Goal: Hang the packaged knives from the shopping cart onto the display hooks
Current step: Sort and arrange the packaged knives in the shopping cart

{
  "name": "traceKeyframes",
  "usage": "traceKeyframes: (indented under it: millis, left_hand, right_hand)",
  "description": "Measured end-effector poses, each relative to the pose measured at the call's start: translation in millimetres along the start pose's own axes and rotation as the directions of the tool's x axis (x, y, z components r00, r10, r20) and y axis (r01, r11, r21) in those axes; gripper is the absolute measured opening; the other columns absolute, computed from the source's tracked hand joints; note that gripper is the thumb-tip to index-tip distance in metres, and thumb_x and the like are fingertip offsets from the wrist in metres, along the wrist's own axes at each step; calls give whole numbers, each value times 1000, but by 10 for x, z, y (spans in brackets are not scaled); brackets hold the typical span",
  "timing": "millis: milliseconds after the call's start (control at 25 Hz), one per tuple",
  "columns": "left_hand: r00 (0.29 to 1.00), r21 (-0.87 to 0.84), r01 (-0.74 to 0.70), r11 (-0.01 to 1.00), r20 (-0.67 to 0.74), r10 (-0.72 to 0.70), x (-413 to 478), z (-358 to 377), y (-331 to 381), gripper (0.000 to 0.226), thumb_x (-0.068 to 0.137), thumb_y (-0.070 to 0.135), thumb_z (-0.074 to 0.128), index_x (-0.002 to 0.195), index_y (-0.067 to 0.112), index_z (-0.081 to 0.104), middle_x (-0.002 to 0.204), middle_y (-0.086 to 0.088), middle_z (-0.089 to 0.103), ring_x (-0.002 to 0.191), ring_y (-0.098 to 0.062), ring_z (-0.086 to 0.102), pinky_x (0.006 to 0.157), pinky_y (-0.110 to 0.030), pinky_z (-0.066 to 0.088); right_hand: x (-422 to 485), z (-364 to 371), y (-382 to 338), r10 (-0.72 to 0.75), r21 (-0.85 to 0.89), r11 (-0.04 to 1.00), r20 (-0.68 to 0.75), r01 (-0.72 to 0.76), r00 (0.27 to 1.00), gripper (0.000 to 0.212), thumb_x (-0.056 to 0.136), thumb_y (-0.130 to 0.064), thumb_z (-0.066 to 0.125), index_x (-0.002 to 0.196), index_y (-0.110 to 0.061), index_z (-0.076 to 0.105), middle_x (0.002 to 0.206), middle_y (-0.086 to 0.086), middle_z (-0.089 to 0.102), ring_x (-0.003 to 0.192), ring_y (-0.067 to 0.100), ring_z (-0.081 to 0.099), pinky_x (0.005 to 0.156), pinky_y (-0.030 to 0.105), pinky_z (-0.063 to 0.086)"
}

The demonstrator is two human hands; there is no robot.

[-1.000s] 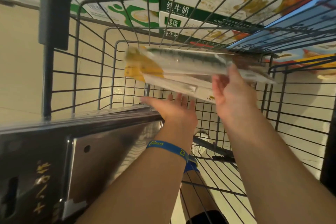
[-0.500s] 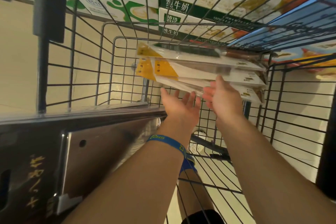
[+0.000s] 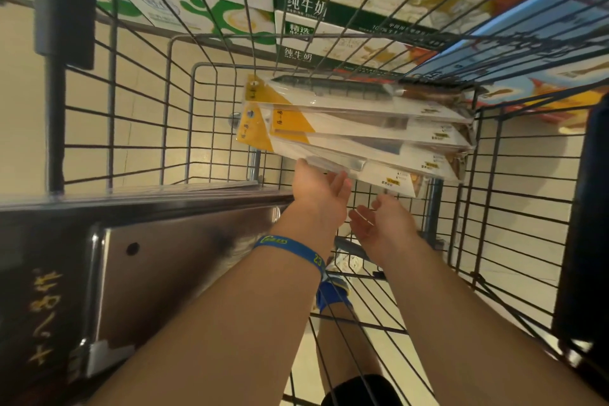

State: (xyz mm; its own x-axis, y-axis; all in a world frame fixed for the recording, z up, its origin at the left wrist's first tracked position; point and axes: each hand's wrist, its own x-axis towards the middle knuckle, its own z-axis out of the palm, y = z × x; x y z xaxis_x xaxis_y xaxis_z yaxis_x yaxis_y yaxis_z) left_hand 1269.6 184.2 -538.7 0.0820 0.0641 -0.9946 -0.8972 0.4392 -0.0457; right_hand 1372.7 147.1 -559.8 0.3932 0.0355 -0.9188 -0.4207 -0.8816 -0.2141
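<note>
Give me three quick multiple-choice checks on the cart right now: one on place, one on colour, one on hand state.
1. Where are the knife packs?
A. Inside the wire cart
B. On display hooks
C. On the floor

2. What colour is the wristband?
A. Red
B. Blue
C. White

3. What is the right hand doing?
A. Clamped on a pack
B. Gripping the cart rim
C. Open, holding nothing

Answers: 1 A, the packs sit stacked within the cart's wire walls. 2 B, a blue band circles the wrist of the left hand. 3 C, its palm is open, just below the packs.
</note>
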Motion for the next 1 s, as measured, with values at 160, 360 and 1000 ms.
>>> traceKeyframes:
  millis: [160,360,1000]
  left_hand:
    - [998,-1,27,1000,-50,-27,-39,-7,3,34,102,44,46,88,13,53,100,-8,60,111,-23,67,101,-35,54]
    - [999,38,-4,999,51,2,-63,-32,-33,38,102,48,44,89,15,56,103,-6,63,94,-20,66,95,-28,52]
    - [991,-1,-89,996,96,89,94,20,53,56,105,48,35,149,14,45,134,-6,57,118,-25,60,97,-33,49]
  right_hand:
    - [-3,19,-28,0,80,997,40,-4,999,23,104,-20,53,123,-10,58,100,9,66,74,21,67,61,30,55]
    - [98,77,-271,-152,23,988,-69,154,986,10,102,-11,53,106,-12,62,98,8,64,72,13,60,72,28,57]
    - [13,316,-296,-338,-117,933,45,341,940,19,92,-8,53,82,-24,57,74,0,50,69,15,47,74,39,47]
